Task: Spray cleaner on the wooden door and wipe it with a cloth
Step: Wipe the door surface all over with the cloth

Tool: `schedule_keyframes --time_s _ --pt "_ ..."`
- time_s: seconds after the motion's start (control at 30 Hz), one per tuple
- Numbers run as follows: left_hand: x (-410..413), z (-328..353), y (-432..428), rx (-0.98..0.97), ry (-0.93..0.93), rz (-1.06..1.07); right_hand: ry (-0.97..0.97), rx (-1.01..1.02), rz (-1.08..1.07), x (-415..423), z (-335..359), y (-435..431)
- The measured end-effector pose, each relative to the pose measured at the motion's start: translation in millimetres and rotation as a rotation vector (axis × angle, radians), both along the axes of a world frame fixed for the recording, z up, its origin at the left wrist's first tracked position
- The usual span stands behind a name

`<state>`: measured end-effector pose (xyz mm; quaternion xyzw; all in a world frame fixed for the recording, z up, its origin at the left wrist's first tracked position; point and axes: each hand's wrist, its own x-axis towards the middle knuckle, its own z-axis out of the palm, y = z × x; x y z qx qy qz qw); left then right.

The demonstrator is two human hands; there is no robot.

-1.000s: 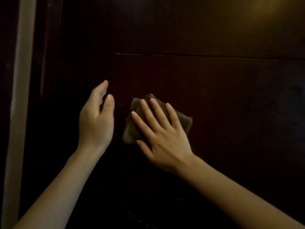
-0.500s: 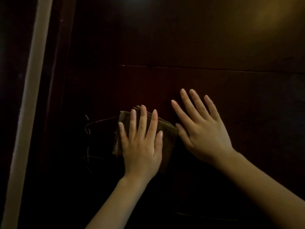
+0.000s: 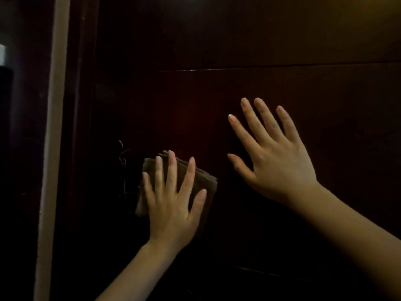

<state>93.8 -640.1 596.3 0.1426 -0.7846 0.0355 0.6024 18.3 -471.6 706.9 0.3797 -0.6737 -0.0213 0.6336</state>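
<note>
While flat on cloth (image 3: 207,181), left hand (image 3: 171,206).

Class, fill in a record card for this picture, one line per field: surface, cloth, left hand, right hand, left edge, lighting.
surface: dark brown wooden door, with a horizontal groove across it
cloth: folded brown-grey cloth, lying flat against the door
left hand: left hand, fingers straight and spread, presses on the cloth
right hand: right hand, fingers spread, holds nothing, to the right of the cloth and apart from it
left edge: pale vertical strip beside the door
lighting: dim, with a warmer glow at the upper right
</note>
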Motion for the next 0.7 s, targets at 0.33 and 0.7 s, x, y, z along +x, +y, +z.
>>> schedule_keyframes --time_s 0.33,0.7 --pt "6 17 -13 0.203 0.114 -0.019 0.024 -0.015 0.026 0 -2 -1" --pt "16 34 -40 0.421 0.183 0.012 0.034 -0.021 0.044 -1 -1 -1"
